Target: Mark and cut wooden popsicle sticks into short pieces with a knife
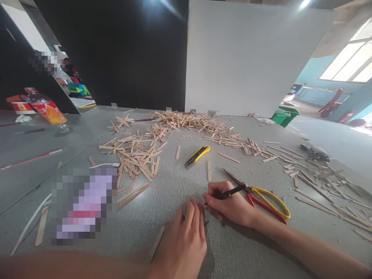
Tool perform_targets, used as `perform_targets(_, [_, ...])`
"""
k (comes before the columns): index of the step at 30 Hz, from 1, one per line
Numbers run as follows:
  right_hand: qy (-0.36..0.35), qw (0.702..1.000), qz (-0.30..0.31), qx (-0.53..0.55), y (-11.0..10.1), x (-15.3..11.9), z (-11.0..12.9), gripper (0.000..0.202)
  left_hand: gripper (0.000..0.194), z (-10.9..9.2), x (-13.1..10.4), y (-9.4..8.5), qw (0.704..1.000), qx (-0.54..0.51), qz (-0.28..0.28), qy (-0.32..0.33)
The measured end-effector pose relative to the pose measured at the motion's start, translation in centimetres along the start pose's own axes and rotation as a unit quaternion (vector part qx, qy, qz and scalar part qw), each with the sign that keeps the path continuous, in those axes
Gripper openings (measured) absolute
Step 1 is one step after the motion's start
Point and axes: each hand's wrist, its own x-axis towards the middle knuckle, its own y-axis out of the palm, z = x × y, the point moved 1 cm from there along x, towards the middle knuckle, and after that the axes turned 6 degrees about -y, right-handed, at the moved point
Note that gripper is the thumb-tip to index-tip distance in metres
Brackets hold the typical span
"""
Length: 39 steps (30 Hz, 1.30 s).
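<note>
Left hand (188, 237) beside right hand (228, 203) with black pen (237, 190), bottle label (50, 111) seemingly illegible.

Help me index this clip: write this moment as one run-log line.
right hand: grips black pen-like tool | left hand: lowered to table, hold unclear | nearby: pliers, yellow cutter, wooden sticks

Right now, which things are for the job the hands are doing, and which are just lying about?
Probably for the job:
- pen, in the right hand
- sticks
- knife and pliers, both close by

Probably just lying about:
- bottle
- cup
- white cable
</note>
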Motion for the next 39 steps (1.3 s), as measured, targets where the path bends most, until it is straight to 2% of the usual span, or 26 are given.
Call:
perform_targets(7, [-0.034, 0.997, -0.02, -0.07, 0.0, -0.1, 0.0, 0.034, 0.043, -0.2, -0.4, -0.1, 1.0, -0.003, 0.012, 0.005])
perform_targets(15, [-0.06, 0.989, -0.021, -0.131, -0.1, 0.0, 0.5, 0.035, 0.046, -0.7, -0.7, -0.2, 1.0, -0.016, -0.007, 0.007])
perform_targets(28, [-0.039, 0.996, -0.014, -0.076, -0.1, 0.0, -0.3, 0.038, 0.045, -0.5, -0.4, -0.4, 1.0, -0.013, -0.015, 0.014])
perform_targets(33, [-0.028, 0.997, -0.023, -0.073, 0.0, 0.1, -0.2, 0.038, 0.044, -0.4, -0.2, -0.9, 0.999, -0.027, 0.001, 0.036])
perform_targets(39, [-0.021, 0.998, -0.016, -0.054, 0.0, 0.0, -0.4, 0.039, 0.054, -0.9, -0.5, -0.6, 0.995, -0.024, 0.089, 0.033])
